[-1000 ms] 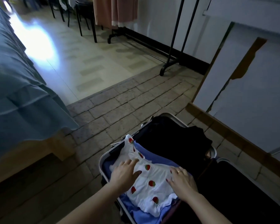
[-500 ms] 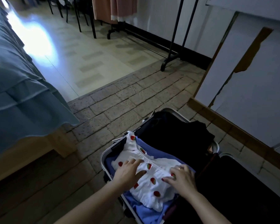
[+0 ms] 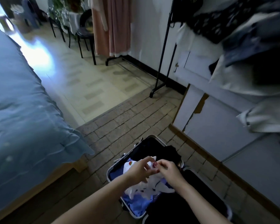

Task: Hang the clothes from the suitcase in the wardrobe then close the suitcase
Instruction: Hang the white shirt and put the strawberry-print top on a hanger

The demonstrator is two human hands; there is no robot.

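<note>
An open suitcase (image 3: 158, 140) lies on the brick floor at the bottom centre, with a silver rim and dark lining. Inside are a blue garment (image 3: 137, 206) and a black garment (image 3: 170, 153). A white garment with red strawberry prints (image 3: 145, 187) is bunched and raised above the blue one. My left hand (image 3: 138, 169) and my right hand (image 3: 169, 172) both pinch its upper edge, close together over the suitcase. A black clothes rail (image 3: 164, 46) stands at the back, with clothes hanging at the upper right.
A bed with a blue cover (image 3: 19, 118) fills the left side. A white cabinet (image 3: 220, 126) with peeling doors runs along the right. Black chairs (image 3: 86, 41) and a pink curtain (image 3: 113, 25) stand by the far wall. Open floor lies between bed and suitcase.
My hands went from pressing flat on the white strawberry garment to pinching and lifting its top edge, so it now bunches up. The view has tilted upward, showing the rail and hanging clothes.
</note>
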